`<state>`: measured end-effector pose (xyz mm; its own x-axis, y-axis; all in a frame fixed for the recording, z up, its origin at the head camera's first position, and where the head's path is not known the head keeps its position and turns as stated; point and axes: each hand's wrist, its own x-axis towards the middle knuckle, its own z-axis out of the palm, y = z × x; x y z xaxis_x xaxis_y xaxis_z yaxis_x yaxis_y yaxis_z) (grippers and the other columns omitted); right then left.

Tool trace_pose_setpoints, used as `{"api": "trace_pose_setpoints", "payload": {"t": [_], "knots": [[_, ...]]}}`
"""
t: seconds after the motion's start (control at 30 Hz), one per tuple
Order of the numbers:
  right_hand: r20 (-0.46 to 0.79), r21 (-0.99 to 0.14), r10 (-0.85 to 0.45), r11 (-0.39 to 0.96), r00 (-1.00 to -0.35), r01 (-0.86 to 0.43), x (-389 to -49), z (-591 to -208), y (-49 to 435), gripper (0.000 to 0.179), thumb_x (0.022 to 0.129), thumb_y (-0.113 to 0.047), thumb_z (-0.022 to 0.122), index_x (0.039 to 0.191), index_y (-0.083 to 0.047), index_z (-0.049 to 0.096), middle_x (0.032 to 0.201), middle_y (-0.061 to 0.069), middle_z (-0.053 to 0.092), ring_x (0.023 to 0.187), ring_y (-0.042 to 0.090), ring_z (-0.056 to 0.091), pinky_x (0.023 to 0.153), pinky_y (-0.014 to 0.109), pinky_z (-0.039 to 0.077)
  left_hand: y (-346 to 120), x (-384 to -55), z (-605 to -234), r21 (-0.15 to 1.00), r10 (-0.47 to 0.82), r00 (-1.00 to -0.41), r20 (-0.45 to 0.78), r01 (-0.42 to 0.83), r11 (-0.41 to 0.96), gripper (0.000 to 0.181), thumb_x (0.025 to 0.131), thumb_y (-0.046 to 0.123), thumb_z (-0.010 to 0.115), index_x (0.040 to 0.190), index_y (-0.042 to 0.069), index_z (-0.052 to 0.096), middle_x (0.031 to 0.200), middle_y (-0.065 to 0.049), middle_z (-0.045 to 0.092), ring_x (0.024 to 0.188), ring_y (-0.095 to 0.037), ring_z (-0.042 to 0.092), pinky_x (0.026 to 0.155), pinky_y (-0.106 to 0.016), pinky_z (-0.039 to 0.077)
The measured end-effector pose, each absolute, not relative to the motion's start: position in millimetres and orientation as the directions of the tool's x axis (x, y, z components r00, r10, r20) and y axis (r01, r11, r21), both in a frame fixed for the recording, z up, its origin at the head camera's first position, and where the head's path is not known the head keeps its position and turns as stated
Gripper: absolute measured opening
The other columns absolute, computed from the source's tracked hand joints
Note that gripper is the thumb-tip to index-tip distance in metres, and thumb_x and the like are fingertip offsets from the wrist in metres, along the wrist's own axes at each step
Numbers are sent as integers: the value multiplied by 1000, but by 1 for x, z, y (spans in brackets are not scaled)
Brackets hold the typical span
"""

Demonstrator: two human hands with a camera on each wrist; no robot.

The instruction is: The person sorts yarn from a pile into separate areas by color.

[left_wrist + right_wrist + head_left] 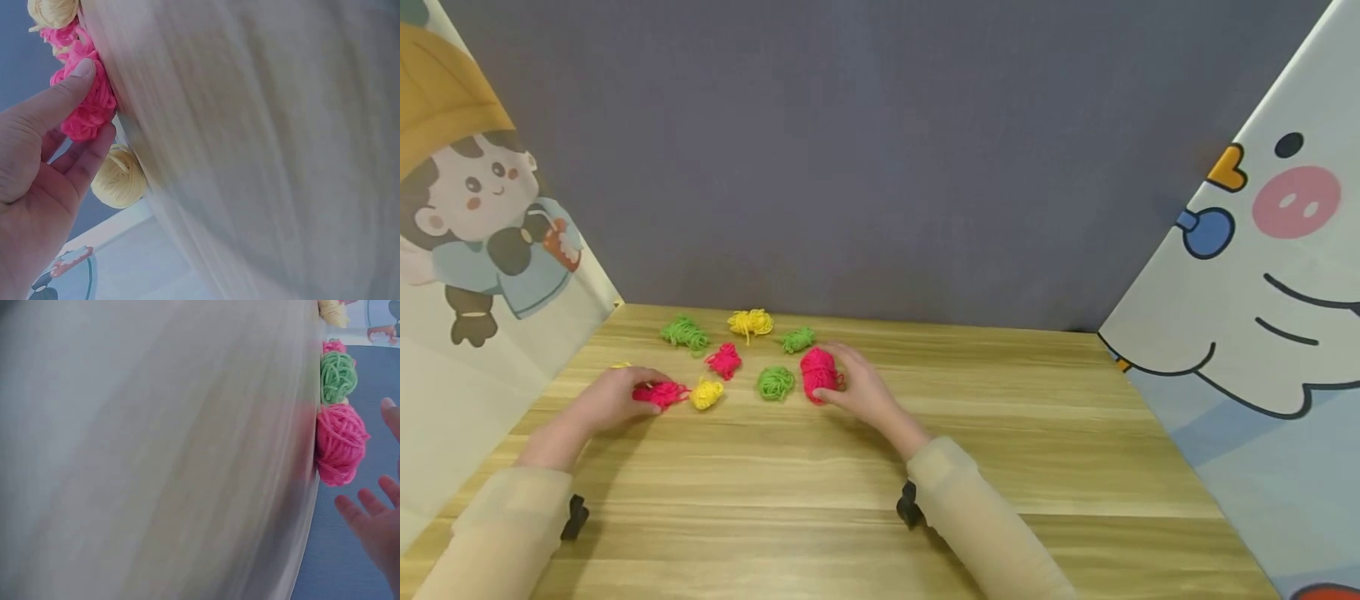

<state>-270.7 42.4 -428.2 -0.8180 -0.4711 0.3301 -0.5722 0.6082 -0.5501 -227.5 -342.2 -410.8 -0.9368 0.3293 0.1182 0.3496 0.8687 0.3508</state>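
At the left of the table my left hand (606, 400) pinches a loose bundle of pink yarn (87, 103) between thumb and fingers. A small yellow yarn ball (706, 393) lies just right of that bundle, and another yellow yarn ball (117, 177) shows beyond the fingers in the left wrist view. My right hand (867, 390) is spread around the right side of a larger pink yarn ball (817, 373). In the right wrist view its fingers (353, 512) stand apart from this ball, which rests on the table. A green yarn ball (775, 383) sits left of it.
Farther back lie a green yarn bundle (685, 332), a yellow one (750, 322) and a smaller green one (798, 339). Between them and the hands is a small pink bundle (724, 361). A grey panel (865, 167) closes off the wooden table's (775, 517) back edge.
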Motion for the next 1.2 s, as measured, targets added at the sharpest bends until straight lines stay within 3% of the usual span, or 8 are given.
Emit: {"api": "trace_pose_setpoints", "payload": {"t": [0.2, 0.47, 0.73, 0.87, 1.03, 1.2], "knots": [[272, -623, -438, 599, -857, -504, -278, -431, 34, 68, 79, -29, 77, 138, -13, 47, 142, 8, 46, 130, 24, 44, 103, 41, 43, -346, -232, -408, 350, 328, -939, 106, 344, 871, 31, 69, 13, 82, 96, 2, 72, 88, -11, 70, 80, -24, 63, 72, -42, 52], [168, -723, -431, 557, -887, -408, -288, -435, 35, 68, 78, -28, 78, 138, -13, 47, 134, 9, 50, 116, 23, 54, 92, 33, 50, -344, -242, -402, 278, 356, -933, 49, 355, 893, 31, 66, 20, 84, 90, 3, 74, 84, -9, 71, 76, -23, 62, 72, -45, 51], [98, -680, -473, 610, -876, -405, -296, -433, 32, 54, 81, -33, 75, 128, -13, 57, 145, 11, 41, 133, 28, 38, 107, 39, 38, -347, -245, -400, 254, 354, -935, 17, 346, 903, 34, 62, 22, 86, 89, 4, 74, 82, -8, 71, 73, -22, 61, 69, -43, 50], [90, -696, -472, 600, -877, -394, -297, -435, 31, 48, 80, -30, 76, 121, -11, 60, 145, 13, 40, 134, 29, 38, 109, 38, 36, -350, -244, -402, 253, 353, -935, 17, 346, 903, 35, 62, 23, 86, 89, 4, 74, 81, -7, 70, 72, -22, 61, 68, -43, 50], [82, -688, -442, 623, -893, -372, -294, -438, 29, 44, 77, -31, 78, 114, -10, 63, 126, 8, 58, 115, 21, 54, 95, 29, 47, -351, -243, -404, 256, 346, -938, 2, 335, 907, 34, 63, 25, 85, 89, 6, 74, 79, -4, 70, 72, -19, 60, 66, -40, 49], [91, -656, -459, 639, -884, -400, -293, -439, 30, 39, 79, -28, 77, 110, -10, 64, 114, 5, 64, 104, 16, 58, 88, 24, 49, -351, -246, -404, 270, 333, -943, -19, 316, 909, 32, 62, 24, 86, 87, 8, 75, 78, -2, 69, 71, -17, 58, 64, -37, 48]]}}
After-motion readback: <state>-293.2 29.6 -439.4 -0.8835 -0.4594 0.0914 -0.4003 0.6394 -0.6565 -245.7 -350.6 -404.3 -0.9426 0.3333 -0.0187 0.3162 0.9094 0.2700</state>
